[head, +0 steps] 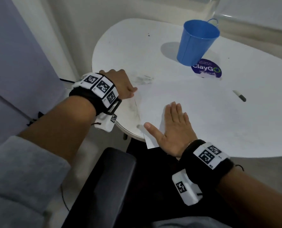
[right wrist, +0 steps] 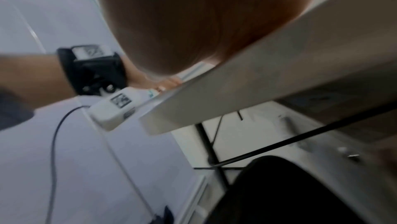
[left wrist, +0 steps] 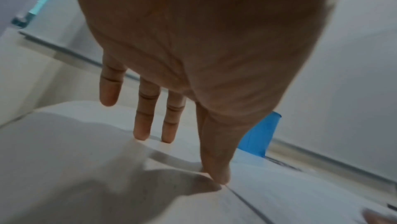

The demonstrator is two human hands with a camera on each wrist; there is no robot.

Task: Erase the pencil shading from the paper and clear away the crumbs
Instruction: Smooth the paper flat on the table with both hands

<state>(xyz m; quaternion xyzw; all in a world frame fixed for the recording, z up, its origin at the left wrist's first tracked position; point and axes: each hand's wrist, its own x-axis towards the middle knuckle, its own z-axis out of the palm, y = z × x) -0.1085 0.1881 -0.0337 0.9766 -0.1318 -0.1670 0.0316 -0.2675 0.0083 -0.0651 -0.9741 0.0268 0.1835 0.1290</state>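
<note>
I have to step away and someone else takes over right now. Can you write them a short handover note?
Left hand: open, fingertips down at the paper's left edge.
Right hand: open, flat on the paper near its near-left corner.
Blue bucket stands on the far side of the table. A pen lies to the right of the paper. No eraser in view.
Done: most of the sheet looks clean.
Left: a grey smudge by the paper's far-left corner and grey marks along the table edge. Crumbs are too small to make out.
</note>
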